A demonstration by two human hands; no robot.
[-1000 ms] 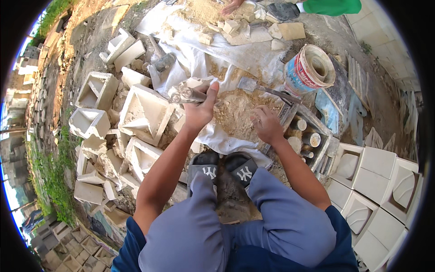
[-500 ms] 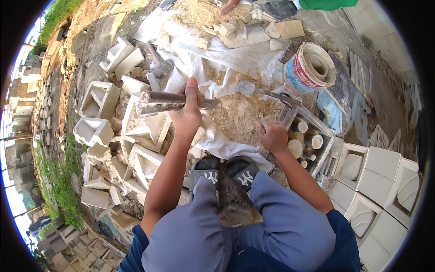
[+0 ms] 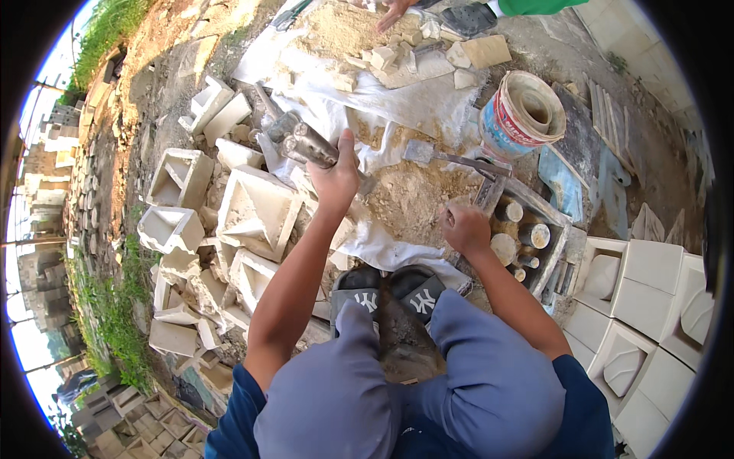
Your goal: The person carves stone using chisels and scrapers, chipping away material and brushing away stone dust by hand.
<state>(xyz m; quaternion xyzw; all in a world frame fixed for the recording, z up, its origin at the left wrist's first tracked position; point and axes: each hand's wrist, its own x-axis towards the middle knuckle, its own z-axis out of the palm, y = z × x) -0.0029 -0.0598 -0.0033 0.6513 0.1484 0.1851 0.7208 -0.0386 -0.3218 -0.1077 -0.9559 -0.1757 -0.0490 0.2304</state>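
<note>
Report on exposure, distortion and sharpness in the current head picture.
Head view: daylight, with white background patches along the left rim blown out, blue fringing beside them; head view: stacked square cream-coloured blocks at right look skewed by the fisheye, inside a black border; head view: the left hand and its round grey metal rods look fairly sharp.

Pale printed lettering runs along the red band of the bucket (image 3: 511, 118) at the far right. Nearer, matching white interlocked letters mark the left sandal (image 3: 358, 292) and the right sandal (image 3: 414, 289).
</note>
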